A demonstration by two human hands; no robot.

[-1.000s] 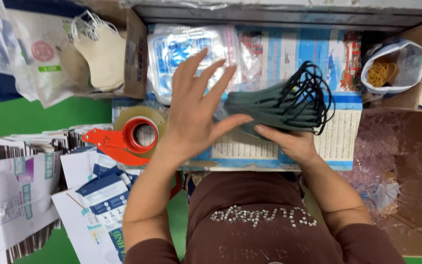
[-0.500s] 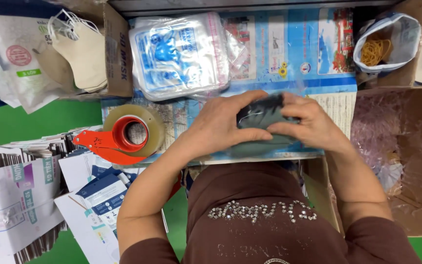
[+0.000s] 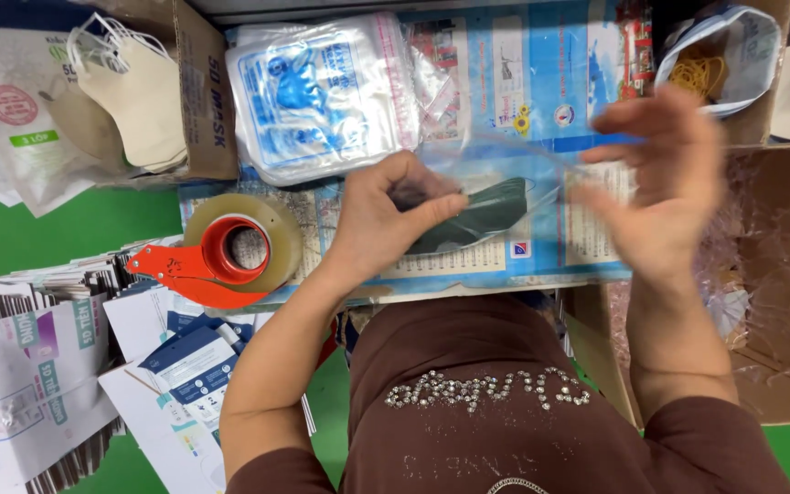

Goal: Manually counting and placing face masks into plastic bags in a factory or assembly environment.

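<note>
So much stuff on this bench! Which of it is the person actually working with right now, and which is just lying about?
In hand:
- left hand pressing on the dark green masks
- right hand, blurred, at the clear plastic bag around them

Lying about:
- tape dispenser
- pack of clear bags
- cream masks in a cardboard box
- rubber bands
- flat printed cartons

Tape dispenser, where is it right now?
Head view: the red tape dispenser with its clear tape roll lies left of centre on the work surface, just left of the left hand, below the cardboard box of pale masks.
</note>
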